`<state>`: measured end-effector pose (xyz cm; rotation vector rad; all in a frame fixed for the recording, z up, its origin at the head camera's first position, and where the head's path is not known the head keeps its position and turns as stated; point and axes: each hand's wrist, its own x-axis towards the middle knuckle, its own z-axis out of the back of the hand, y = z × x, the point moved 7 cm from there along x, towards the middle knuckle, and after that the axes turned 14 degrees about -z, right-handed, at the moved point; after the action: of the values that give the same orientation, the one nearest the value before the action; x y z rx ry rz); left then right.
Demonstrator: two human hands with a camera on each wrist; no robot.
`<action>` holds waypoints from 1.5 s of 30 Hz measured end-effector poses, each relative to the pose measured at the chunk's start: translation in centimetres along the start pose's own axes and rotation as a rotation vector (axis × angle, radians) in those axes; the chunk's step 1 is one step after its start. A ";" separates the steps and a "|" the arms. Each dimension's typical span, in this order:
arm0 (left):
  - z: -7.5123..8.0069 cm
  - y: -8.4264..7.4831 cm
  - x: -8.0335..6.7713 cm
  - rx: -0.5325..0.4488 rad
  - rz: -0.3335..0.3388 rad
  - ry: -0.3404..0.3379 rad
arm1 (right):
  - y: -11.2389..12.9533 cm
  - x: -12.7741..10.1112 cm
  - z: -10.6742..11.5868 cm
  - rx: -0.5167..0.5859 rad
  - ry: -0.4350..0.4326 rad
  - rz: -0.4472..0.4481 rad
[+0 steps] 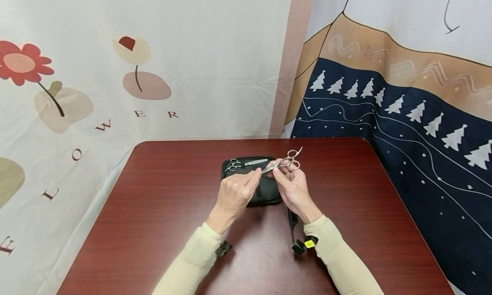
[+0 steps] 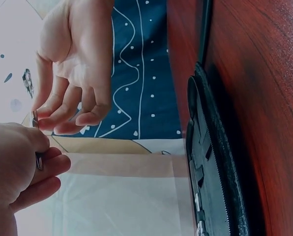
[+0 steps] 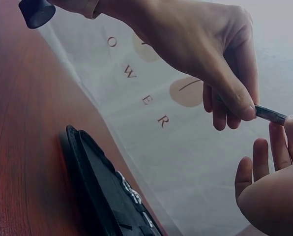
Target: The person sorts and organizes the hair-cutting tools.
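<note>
With the hair scissors (image 1: pixel 282 162) pinched at blade and handle by left hand (image 1: pixel 234 195) and right hand (image 1: pixel 293 189), fingertips could be nicked should the blades be closed.

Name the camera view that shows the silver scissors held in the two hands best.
The head view: the silver metal scissors show whole, finger rings up right, blades pinched by the left hand and right hand. The left wrist view shows only a metal sliver between fingertips; the right wrist view only a short blade stretch.
</note>
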<state>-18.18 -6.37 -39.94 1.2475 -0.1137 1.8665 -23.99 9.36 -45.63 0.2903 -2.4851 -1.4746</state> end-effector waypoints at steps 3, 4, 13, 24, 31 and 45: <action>0.0 0.1 -0.1 0.026 -0.006 0.001 | 0.1 0.0 0.0 -0.003 0.005 0.014; 0.0 0.1 -0.1 0.037 -0.008 0.000 | 0.1 0.0 0.0 -0.005 0.010 0.021; 0.2 0.5 -0.3 0.047 0.004 0.035 | 0.2 0.1 -0.3 -0.019 0.044 0.013; 0.6 1.3 -0.8 0.023 0.025 0.050 | 0.6 0.0 0.3 -0.068 0.026 0.030; 1.1 2.7 -1.1 -0.029 0.072 0.030 | 1.3 -0.2 1.6 -0.213 -0.041 0.067; 1.6 4.4 -1.7 -0.147 0.178 0.131 | 3.3 -1.1 3.4 -0.677 -0.112 0.177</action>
<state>-19.90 -10.95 -38.83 1.0405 -0.2941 2.0474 -24.10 14.02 -44.44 -0.1376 -1.8617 -2.1651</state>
